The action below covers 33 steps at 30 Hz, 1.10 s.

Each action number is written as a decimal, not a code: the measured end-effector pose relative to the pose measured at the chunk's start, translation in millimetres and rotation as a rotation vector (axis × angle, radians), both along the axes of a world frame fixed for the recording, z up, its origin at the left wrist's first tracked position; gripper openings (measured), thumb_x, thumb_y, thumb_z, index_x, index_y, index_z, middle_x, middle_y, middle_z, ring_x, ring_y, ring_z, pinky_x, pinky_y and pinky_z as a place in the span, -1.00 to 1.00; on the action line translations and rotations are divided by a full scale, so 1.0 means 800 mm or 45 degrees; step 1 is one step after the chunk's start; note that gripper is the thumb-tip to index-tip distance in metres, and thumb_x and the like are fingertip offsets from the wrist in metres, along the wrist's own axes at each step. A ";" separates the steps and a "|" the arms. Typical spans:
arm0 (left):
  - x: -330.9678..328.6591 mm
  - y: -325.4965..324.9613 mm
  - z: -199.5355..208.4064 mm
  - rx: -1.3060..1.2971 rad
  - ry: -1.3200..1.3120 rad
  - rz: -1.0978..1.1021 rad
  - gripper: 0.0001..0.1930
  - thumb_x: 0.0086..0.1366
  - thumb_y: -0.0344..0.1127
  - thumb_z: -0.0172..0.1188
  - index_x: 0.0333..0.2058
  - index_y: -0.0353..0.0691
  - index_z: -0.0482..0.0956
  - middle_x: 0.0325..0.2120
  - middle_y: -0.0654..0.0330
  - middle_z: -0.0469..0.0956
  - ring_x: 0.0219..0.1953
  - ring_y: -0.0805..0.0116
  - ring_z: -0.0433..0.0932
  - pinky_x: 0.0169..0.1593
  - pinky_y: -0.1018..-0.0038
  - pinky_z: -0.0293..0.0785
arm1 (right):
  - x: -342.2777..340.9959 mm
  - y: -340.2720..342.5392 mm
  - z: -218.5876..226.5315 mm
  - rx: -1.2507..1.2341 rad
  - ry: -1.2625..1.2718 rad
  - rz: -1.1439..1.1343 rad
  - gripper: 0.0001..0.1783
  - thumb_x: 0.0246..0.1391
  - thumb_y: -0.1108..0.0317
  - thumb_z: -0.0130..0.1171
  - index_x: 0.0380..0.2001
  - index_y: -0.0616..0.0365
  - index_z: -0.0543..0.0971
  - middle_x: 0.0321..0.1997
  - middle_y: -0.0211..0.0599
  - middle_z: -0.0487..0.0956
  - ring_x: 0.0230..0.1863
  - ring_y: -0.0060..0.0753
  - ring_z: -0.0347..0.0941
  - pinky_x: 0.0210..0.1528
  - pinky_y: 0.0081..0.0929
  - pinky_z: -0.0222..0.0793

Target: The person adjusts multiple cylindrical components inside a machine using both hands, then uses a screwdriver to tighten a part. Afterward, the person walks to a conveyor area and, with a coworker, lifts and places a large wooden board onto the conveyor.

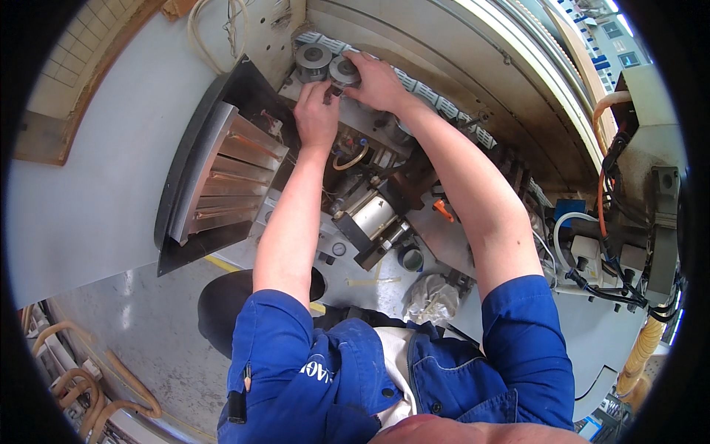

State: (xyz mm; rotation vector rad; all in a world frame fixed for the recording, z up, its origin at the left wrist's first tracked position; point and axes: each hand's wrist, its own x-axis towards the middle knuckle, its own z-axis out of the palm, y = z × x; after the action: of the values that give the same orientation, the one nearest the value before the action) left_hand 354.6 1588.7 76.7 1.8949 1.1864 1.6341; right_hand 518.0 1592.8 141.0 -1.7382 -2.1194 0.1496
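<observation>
Both my arms reach forward into an open machine. My right hand (376,83) curves round a grey round metal wheel (343,69), its fingers at the far rim and its thumb at the near side. My left hand (316,116) is closed just in front of that wheel, its fingertips bent at a small dark part (335,92). What those fingers hold, if anything, is hidden. A second grey metal wheel (313,57) stands just left of the first. Behind both wheels runs a chain of light segments (444,103).
Below my forearms sit a metal air cylinder (372,216), a small orange lever (442,210) and a round gauge (339,249). A black-framed hood with metal slats (225,174) stands at the left. Cables and hoses (603,277) hang at the right. A clear plastic bag (433,298) lies near my body.
</observation>
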 end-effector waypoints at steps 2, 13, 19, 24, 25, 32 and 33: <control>-0.002 0.002 0.000 -0.010 0.044 -0.006 -0.80 0.10 -0.52 0.38 -0.25 -0.33 0.66 -0.34 0.06 0.62 -0.34 0.11 0.69 -0.28 0.31 0.60 | -0.001 -0.001 0.002 -0.004 0.005 0.000 -0.17 -0.08 0.13 0.46 0.27 0.12 0.40 0.12 -0.04 0.58 0.14 0.06 0.52 0.18 -0.02 0.40; 0.005 0.008 0.009 0.007 0.068 0.129 -0.88 0.18 -0.45 0.32 -0.34 -0.32 0.56 -0.41 0.04 0.54 -0.41 0.00 0.60 -0.34 0.20 0.53 | -0.002 -0.002 0.005 -0.029 0.013 -0.002 -0.19 -0.08 0.16 0.44 0.26 0.15 0.40 0.14 0.00 0.56 0.15 0.08 0.50 0.20 -0.05 0.39; 0.005 0.008 0.010 -0.020 0.050 0.149 -0.90 0.19 -0.46 0.29 -0.35 -0.32 0.56 -0.41 0.05 0.52 -0.40 -0.01 0.58 -0.34 0.19 0.50 | -0.002 -0.002 0.008 -0.066 0.033 0.006 -0.17 -0.08 0.18 0.44 0.27 0.15 0.39 0.15 0.00 0.55 0.15 0.08 0.50 0.22 -0.04 0.38; 0.004 0.007 0.008 -0.041 0.031 0.125 -0.93 0.20 -0.47 0.29 -0.36 -0.32 0.58 -0.41 0.07 0.54 -0.40 0.04 0.59 -0.33 0.23 0.52 | -0.002 -0.002 0.008 -0.068 0.012 -0.004 -0.15 -0.09 0.19 0.44 0.29 0.14 0.38 0.15 0.01 0.55 0.15 0.10 0.51 0.23 -0.04 0.39; 0.003 0.006 0.007 -0.052 0.030 0.123 -0.93 0.20 -0.48 0.29 -0.35 -0.32 0.59 -0.41 0.07 0.55 -0.41 0.06 0.61 -0.34 0.24 0.53 | -0.002 -0.002 0.008 -0.063 0.020 0.005 -0.15 -0.09 0.19 0.44 0.30 0.14 0.37 0.15 0.01 0.55 0.15 0.10 0.51 0.23 -0.04 0.39; -0.001 0.002 0.000 -0.100 -0.053 -0.038 -0.81 0.16 -0.54 0.35 -0.22 -0.32 0.68 -0.35 0.06 0.65 -0.37 0.23 0.71 -0.28 0.41 0.62 | -0.004 -0.004 0.012 -0.078 -0.003 -0.014 -0.14 -0.10 0.20 0.44 0.30 0.15 0.37 0.14 0.02 0.56 0.14 0.11 0.51 0.22 -0.05 0.40; -0.001 0.002 -0.001 -0.088 -0.049 -0.034 -0.81 0.15 -0.54 0.35 -0.22 -0.32 0.68 -0.34 0.06 0.65 -0.36 0.22 0.71 -0.27 0.40 0.62 | -0.004 -0.004 0.012 -0.078 0.001 -0.013 -0.14 -0.10 0.20 0.44 0.30 0.15 0.37 0.14 0.02 0.56 0.14 0.11 0.51 0.22 -0.05 0.41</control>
State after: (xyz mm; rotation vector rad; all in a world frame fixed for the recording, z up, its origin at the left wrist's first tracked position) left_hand 353.7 1590.1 76.3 1.8209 1.1817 1.5879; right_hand 514.6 1589.5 150.4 -1.7831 -2.1259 0.2147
